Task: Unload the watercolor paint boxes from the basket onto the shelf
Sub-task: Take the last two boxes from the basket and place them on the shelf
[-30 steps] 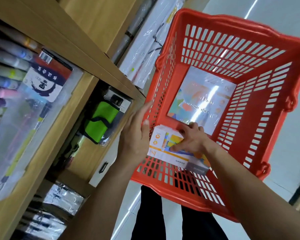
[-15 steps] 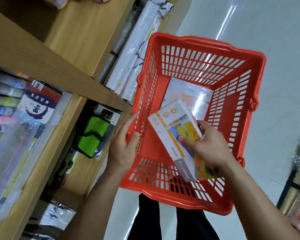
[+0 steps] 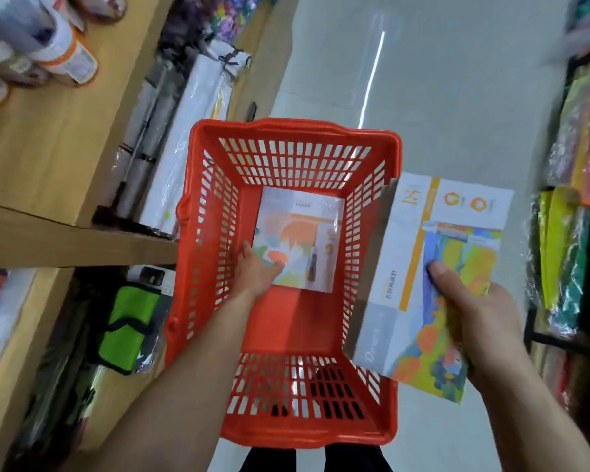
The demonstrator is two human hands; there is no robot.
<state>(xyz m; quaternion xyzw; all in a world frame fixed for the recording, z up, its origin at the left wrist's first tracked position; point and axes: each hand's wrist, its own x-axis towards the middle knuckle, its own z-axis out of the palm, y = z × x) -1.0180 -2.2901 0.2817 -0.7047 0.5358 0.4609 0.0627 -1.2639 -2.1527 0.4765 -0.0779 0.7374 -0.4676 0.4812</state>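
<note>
I note a wooden shelf [image 3: 75, 243] and a green pouch [image 3: 130, 321] at left. Left hand [image 3: 256, 272] is inside the red basket [image 3: 293, 126], thumb on the second paint box [image 3: 307, 229] lying on its floor; I cannot tell if it grips. Right hand [image 3: 474, 311] pinches the watercolor paint box [image 3: 419, 267] outside the basket's right wall.

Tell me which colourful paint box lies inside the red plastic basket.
The glossy square box flat in the red plastic basket, by the left hand; the right hand holds the other box outside.
</note>
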